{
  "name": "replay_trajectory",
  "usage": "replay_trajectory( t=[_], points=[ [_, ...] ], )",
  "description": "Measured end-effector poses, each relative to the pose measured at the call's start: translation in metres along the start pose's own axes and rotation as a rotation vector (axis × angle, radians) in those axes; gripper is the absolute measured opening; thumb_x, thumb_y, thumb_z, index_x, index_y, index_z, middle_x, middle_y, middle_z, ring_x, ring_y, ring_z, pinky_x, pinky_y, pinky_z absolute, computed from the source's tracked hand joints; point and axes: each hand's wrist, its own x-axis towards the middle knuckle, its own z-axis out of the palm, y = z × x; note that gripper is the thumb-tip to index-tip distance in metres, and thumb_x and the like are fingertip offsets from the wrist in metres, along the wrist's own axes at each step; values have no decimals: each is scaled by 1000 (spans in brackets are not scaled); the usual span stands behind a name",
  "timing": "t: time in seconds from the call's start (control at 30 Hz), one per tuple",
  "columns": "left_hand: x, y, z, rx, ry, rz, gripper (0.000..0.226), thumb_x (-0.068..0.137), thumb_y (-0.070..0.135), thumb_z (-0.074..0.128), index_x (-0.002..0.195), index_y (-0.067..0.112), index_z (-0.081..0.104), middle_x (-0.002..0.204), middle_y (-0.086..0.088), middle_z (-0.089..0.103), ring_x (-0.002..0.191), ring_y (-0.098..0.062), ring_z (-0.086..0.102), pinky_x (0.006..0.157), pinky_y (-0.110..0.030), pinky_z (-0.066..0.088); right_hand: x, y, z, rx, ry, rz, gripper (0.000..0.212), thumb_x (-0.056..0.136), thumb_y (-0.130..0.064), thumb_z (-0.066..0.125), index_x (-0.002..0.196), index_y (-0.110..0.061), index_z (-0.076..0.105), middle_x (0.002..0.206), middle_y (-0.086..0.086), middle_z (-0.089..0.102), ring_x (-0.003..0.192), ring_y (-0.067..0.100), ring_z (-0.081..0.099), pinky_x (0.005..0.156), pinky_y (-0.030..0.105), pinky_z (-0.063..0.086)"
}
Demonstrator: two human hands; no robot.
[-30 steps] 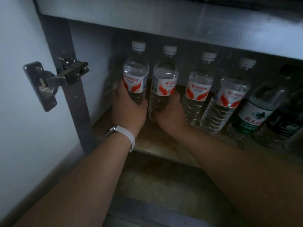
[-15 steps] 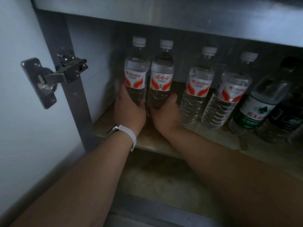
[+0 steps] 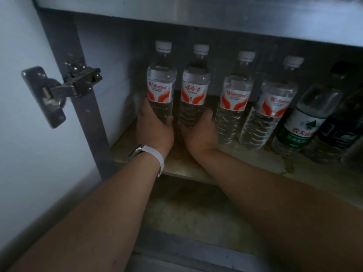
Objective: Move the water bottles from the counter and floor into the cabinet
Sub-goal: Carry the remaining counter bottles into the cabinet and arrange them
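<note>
Inside the dim cabinet, a row of clear water bottles stands on the pale shelf (image 3: 245,169). My left hand (image 3: 155,128) grips the base of the leftmost bottle (image 3: 161,83), which has a white cap and a red-and-white label. My right hand (image 3: 200,132) holds the lower part of the second bottle (image 3: 194,85), upright beside the first. Two more red-labelled bottles (image 3: 234,95) (image 3: 275,103) stand to the right, untouched. A white band sits on my left wrist.
A green-labelled bottle (image 3: 300,126) and a darker bottle (image 3: 337,132) stand at the shelf's right end. The open door's metal hinge (image 3: 64,89) juts out at the left by the grey frame post (image 3: 86,107). A lower compartment floor (image 3: 192,216) lies below the shelf.
Both hands have pushed their bottles deeper onto the shelf and closer together. The second bottle, tilted before, now stands upright.
</note>
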Motion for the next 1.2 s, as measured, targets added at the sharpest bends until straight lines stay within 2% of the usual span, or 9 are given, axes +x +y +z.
replay_trajectory(
  t=[0.23,0.37,0.5,0.57,0.67,0.73,0.9,1.07,1.2],
  points=[
    [1,1,2,-30,0,-20,67,94,29,71,151,28,36,150,2,51,139,-24,50,111,-50,46,6,7,-14,22,-110,-82,59,88,-39,68,135,-16,42,132,5,56,117,21,56,93,31,46],
    [-8,4,-3,-65,13,-22,72,93,38,69,154,31,30,153,3,48,140,-22,49,111,-50,46,0,8,-23,80,-189,-179,33,91,-38,64,120,-27,57,114,-6,65,104,8,62,89,35,55],
    [-41,20,-6,1,-2,72,65,90,44,62,149,34,37,151,5,48,138,-20,48,111,-47,44,-24,-3,-63,164,-289,-259,12,96,-33,60,107,-36,60,102,-15,66,95,-3,61,84,26,53],
    [-61,26,-10,70,-40,151,60,92,37,64,147,30,43,153,3,45,140,-23,44,112,-43,40,-34,-1,-87,-48,-353,-286,22,96,-42,55,117,-37,55,113,-14,60,99,2,58,84,30,53],
    [-88,31,-17,126,-93,221,52,89,31,61,140,20,54,145,-5,51,131,-28,48,106,-43,41,-44,10,-118,-554,-336,-522,46,94,-54,43,134,-32,47,132,-6,51,113,13,53,86,36,51],
    [-104,35,-19,186,-177,302,54,88,33,59,140,20,55,144,-5,52,130,-27,48,105,-44,43,-53,21,-136,-675,-347,-597,51,92,-56,38,134,-29,48,133,-4,52,117,16,51,89,35,49],
    [-138,41,-17,449,-344,605,50,94,40,55,139,18,58,147,-7,52,130,-29,51,103,-44,44,-68,62,-175,-782,-350,-650,50,90,-57,41,123,-25,60,126,1,59,115,21,54,89,35,45],
    [-167,72,-33,619,-500,723,49,93,41,54,134,15,64,137,-12,59,123,-34,55,98,-44,44,-87,67,-214,-702,-445,-546,53,86,-53,46,118,-16,65,123,9,63,113,32,58,89,42,49],
    [-193,110,-65,678,-668,744,47,94,38,54,133,13,66,140,-11,60,127,-33,54,106,-46,43,-111,49,-261,-655,-606,-429,53,85,-50,49,122,-15,64,125,11,62,114,34,57,93,44,48]
  ],
)
